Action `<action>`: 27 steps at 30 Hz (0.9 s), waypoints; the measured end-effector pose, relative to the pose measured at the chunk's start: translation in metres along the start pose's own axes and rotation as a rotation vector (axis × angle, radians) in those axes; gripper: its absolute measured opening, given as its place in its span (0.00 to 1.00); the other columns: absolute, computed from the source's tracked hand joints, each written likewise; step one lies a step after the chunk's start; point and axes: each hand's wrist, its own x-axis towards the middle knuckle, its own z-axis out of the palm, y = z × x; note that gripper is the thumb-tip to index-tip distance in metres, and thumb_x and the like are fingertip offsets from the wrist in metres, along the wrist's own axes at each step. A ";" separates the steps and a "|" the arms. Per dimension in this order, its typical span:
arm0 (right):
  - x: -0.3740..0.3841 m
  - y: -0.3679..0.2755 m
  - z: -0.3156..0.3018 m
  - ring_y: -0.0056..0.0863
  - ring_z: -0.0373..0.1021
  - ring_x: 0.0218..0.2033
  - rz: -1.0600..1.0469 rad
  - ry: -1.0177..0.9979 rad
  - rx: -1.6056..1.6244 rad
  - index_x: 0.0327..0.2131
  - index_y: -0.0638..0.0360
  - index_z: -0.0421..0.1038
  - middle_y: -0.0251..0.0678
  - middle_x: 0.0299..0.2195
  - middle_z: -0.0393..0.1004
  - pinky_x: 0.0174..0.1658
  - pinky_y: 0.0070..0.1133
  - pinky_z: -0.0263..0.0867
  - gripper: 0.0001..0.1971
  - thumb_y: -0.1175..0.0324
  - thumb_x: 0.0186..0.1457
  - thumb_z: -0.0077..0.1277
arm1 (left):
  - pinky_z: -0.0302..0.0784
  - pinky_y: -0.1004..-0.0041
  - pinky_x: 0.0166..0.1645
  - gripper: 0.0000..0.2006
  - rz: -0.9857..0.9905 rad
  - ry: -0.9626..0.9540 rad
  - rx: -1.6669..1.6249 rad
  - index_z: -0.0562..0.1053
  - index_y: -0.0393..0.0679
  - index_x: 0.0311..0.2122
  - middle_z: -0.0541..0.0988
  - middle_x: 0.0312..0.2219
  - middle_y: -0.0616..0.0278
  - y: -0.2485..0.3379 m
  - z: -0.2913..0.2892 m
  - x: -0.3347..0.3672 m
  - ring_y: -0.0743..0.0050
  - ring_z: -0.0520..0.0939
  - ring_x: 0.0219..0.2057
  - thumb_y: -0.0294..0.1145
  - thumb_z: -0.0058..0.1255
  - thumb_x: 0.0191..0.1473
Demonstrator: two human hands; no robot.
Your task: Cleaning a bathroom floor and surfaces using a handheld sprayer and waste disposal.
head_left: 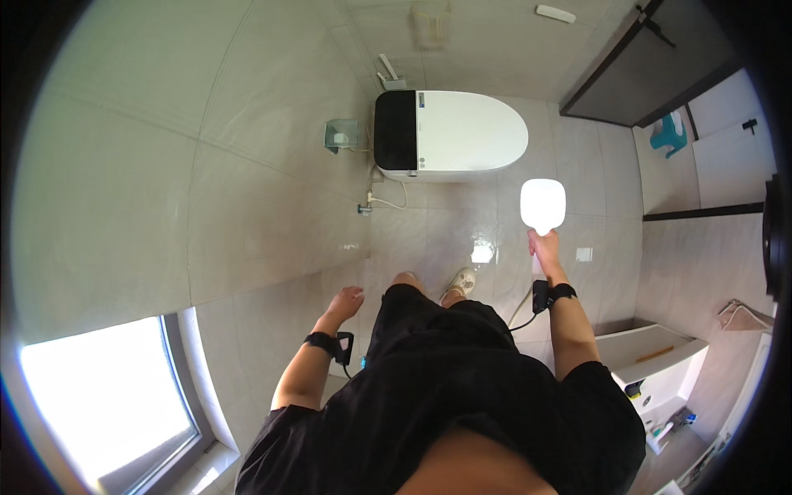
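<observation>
My right hand (542, 245) is closed round the handle of a white shower head (543, 204). Its broad rounded-square head points away from me, over the tiled floor. A pale hose (521, 308) runs down from under that hand, partly hidden by my forearm. On the left, my left hand (347, 302) hangs beside my leg near the wall, its fingers loosely bent and nothing visible in them. Ahead stands a toilet (474, 132) with a white lid, shut, and a black back panel. The shower head is apart from it, off its near right end.
A teal stool (669, 136) stands by a dark-framed door (652, 62) at far right. A washbasin (652, 355) lies near my right arm. At left are a bright window (107, 396) and a wall-mounted clear holder (341, 134). The floor (462, 214) shines as if wet.
</observation>
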 end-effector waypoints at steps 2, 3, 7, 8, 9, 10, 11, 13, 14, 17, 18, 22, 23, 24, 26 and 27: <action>0.007 -0.002 0.027 0.22 0.63 0.11 0.027 0.033 0.022 0.20 0.65 0.68 0.32 0.11 0.65 0.15 0.22 0.59 0.06 0.73 0.47 0.49 | 0.70 0.59 0.55 0.18 0.091 0.021 0.123 0.74 0.40 0.46 0.76 0.45 0.45 -0.001 -0.041 0.060 0.48 0.74 0.50 0.38 0.50 0.53; 0.010 -0.003 0.035 0.23 0.63 0.10 0.049 0.050 0.021 0.19 0.64 0.68 0.32 0.11 0.65 0.15 0.22 0.59 0.07 0.73 0.47 0.49 | 0.67 0.58 0.57 0.20 0.081 -0.008 0.237 0.72 0.40 0.48 0.73 0.48 0.45 0.000 -0.054 0.087 0.47 0.71 0.53 0.37 0.50 0.52; 0.015 -0.010 0.032 0.23 0.64 0.11 0.138 0.043 -0.062 0.21 0.64 0.69 0.32 0.13 0.67 0.15 0.22 0.60 0.07 0.72 0.47 0.52 | 0.60 0.56 0.61 0.29 0.074 0.102 0.374 0.64 0.40 0.57 0.64 0.58 0.49 0.056 -0.114 0.189 0.50 0.62 0.60 0.38 0.52 0.50; 0.014 -0.011 0.034 0.23 0.64 0.11 0.155 0.055 -0.060 0.21 0.64 0.69 0.32 0.13 0.67 0.15 0.22 0.60 0.07 0.72 0.47 0.52 | 0.58 0.56 0.63 0.31 0.036 0.103 0.420 0.62 0.40 0.59 0.60 0.61 0.49 0.078 -0.133 0.209 0.53 0.60 0.62 0.38 0.52 0.50; 0.014 -0.017 0.039 0.23 0.64 0.11 0.181 0.057 0.007 0.21 0.64 0.69 0.32 0.13 0.67 0.15 0.22 0.60 0.07 0.71 0.48 0.52 | 0.58 0.56 0.63 0.31 0.035 0.095 0.422 0.62 0.40 0.59 0.60 0.61 0.49 0.082 -0.149 0.228 0.53 0.60 0.62 0.38 0.52 0.50; 0.017 -0.023 0.043 0.23 0.65 0.11 0.203 0.063 0.074 0.22 0.64 0.69 0.33 0.13 0.67 0.15 0.22 0.60 0.07 0.71 0.48 0.53 | 0.54 0.57 0.64 0.33 -0.003 0.106 0.486 0.59 0.39 0.61 0.57 0.63 0.50 0.086 -0.167 0.252 0.55 0.56 0.64 0.37 0.51 0.50; 0.015 -0.027 0.049 0.23 0.64 0.11 0.171 0.060 0.044 0.21 0.63 0.69 0.32 0.12 0.67 0.16 0.22 0.60 0.08 0.71 0.48 0.53 | 0.50 0.58 0.66 0.34 -0.041 0.115 0.549 0.57 0.39 0.63 0.53 0.65 0.51 0.091 -0.183 0.275 0.57 0.53 0.66 0.37 0.51 0.51; 0.012 -0.049 0.057 0.23 0.64 0.11 0.199 0.068 0.062 0.23 0.64 0.70 0.33 0.12 0.67 0.16 0.21 0.60 0.06 0.73 0.48 0.52 | 0.47 0.59 0.67 0.35 -0.059 0.077 0.620 0.55 0.39 0.64 0.50 0.66 0.53 0.115 -0.215 0.315 0.59 0.50 0.67 0.36 0.49 0.52; 0.011 -0.061 0.062 0.23 0.64 0.11 0.204 0.068 0.101 0.23 0.64 0.70 0.33 0.12 0.67 0.16 0.21 0.60 0.05 0.73 0.48 0.52 | 0.43 0.60 0.68 0.35 -0.082 0.047 0.696 0.53 0.40 0.65 0.47 0.67 0.54 0.125 -0.228 0.333 0.60 0.47 0.68 0.35 0.47 0.53; 0.019 -0.107 0.088 0.23 0.64 0.11 0.180 0.071 0.179 0.24 0.64 0.71 0.33 0.12 0.67 0.16 0.21 0.59 0.03 0.75 0.49 0.51 | 0.42 0.60 0.68 0.33 -0.046 0.121 0.751 0.51 0.39 0.65 0.48 0.67 0.55 0.102 -0.249 0.386 0.60 0.46 0.68 0.33 0.43 0.54; 0.022 -0.117 0.094 0.23 0.64 0.11 0.178 0.077 0.181 0.25 0.64 0.70 0.33 0.13 0.67 0.16 0.21 0.59 0.03 0.75 0.49 0.51 | 0.42 0.60 0.68 0.33 -0.042 0.097 0.747 0.51 0.39 0.65 0.48 0.67 0.55 0.098 -0.250 0.400 0.60 0.46 0.68 0.33 0.43 0.54; 0.044 -0.163 0.117 0.22 0.64 0.12 0.218 0.051 0.254 0.24 0.66 0.71 0.32 0.14 0.68 0.17 0.19 0.60 0.02 0.78 0.47 0.49 | 0.40 0.62 0.69 0.29 -0.053 -0.192 0.867 0.52 0.37 0.65 0.48 0.67 0.55 0.098 -0.247 0.422 0.60 0.46 0.68 0.33 0.34 0.59; 0.050 -0.179 0.125 0.22 0.64 0.12 0.226 -0.017 0.267 0.24 0.66 0.71 0.32 0.14 0.68 0.17 0.19 0.60 0.02 0.79 0.46 0.49 | 0.40 0.62 0.69 0.28 -0.020 -0.160 0.908 0.52 0.35 0.65 0.49 0.67 0.54 0.073 -0.234 0.426 0.60 0.47 0.68 0.33 0.33 0.60; 0.077 -0.195 0.155 0.21 0.64 0.12 0.204 -0.081 0.304 0.24 0.66 0.71 0.32 0.13 0.68 0.17 0.19 0.60 0.02 0.79 0.46 0.49 | 0.40 0.62 0.69 0.28 0.021 -0.096 0.968 0.52 0.34 0.64 0.49 0.67 0.53 0.051 -0.249 0.454 0.59 0.47 0.68 0.33 0.32 0.60; 0.107 -0.202 0.191 0.20 0.66 0.13 0.184 -0.184 0.192 0.23 0.65 0.72 0.31 0.14 0.69 0.17 0.19 0.60 0.02 0.79 0.46 0.50 | 0.41 0.62 0.69 0.27 0.050 -0.066 1.012 0.55 0.33 0.63 0.50 0.66 0.52 0.030 -0.248 0.475 0.58 0.48 0.68 0.32 0.33 0.60; 0.121 -0.211 0.210 0.19 0.66 0.13 0.194 -0.217 0.155 0.23 0.65 0.72 0.31 0.14 0.69 0.17 0.18 0.60 0.02 0.78 0.46 0.51 | 0.41 0.62 0.69 0.26 0.079 -0.029 1.053 0.57 0.31 0.62 0.50 0.66 0.51 0.022 -0.244 0.480 0.57 0.49 0.67 0.32 0.34 0.60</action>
